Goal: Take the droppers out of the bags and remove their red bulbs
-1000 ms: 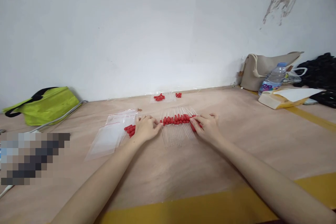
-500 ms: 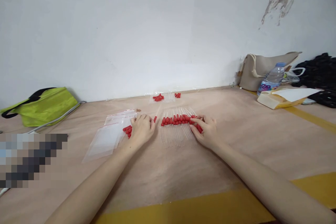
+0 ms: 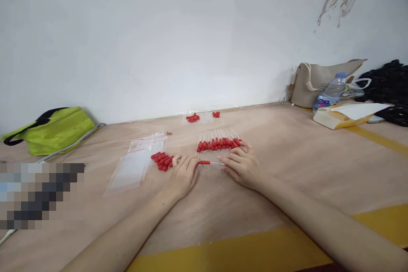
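Two bare hands together over a paper-covered table (image 3: pixel 287 148), with one red-bulbed dropper (image 3: pixel 205 162) held level between them. Left hand (image 3: pixel 185 174) narrow, fingertips pinching the red bulb end; right hand (image 3: pixel 242 165) also narrow, thumb and fingers on the clear tube. Probably gripped at both ends to keep so slim a piece straight and under control. Beneath and just beyond, a row of droppers (image 3: pixel 215 143), red bulbs packed side by side in a band, clear tubes pointing both toward the wall (image 3: pixel 159 51) and toward the viewer; likely laid flat like this to keep them parallel. More than a dozen in that row, overlap too dense for an exact count. Beside the left hand, a heap of red bulbs (image 3: pixel 162 160), about ten showing, presumably placed there for easy reach. Further left, at least three zip bags (image 3: pixel 132 165), flat and overlapping, perhaps to save space. Near the wall, two small red clusters (image 3: pixel 193 117), pieces too small to count. At far left, one lime-green bag (image 3: pixel 60 129); at far right, one water bottle (image 3: pixel 331 93) before one beige handbag (image 3: pixel 299 93).
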Motion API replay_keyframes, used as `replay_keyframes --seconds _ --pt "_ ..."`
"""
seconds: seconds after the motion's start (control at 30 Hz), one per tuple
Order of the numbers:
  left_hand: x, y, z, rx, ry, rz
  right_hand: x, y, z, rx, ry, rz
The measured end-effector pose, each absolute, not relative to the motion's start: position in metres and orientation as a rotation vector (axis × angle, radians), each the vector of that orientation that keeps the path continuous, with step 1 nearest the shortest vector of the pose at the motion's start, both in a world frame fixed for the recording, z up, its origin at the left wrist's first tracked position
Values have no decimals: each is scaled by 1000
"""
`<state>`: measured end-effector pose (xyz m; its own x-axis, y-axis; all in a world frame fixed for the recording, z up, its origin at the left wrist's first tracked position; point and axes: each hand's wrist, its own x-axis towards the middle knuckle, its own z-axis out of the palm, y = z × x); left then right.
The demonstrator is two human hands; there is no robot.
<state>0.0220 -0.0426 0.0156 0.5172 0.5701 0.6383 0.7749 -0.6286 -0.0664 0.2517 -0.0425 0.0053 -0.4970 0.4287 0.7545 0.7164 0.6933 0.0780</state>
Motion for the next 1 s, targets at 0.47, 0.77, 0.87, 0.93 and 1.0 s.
replay_keyframes --seconds 0.47,0.77,0.87,0.93,1.0 --pt "22 -52 17 -2507 -1006 -731 242 -53 2 -788 -2240 -419" --pt "21 -55 20 -2511 -953 -697 243 -57 6 -758 -2252 -420" --pt "21 -56 20 -2505 -935 -700 243 -58 7 -763 -2247 -427" --pt "19 -56 18 -2508 -928 -699 245 -58 6 -756 -2243 -423" --pt "15 -56 18 -2496 -967 -734 250 -56 5 -766 -2227 -416"
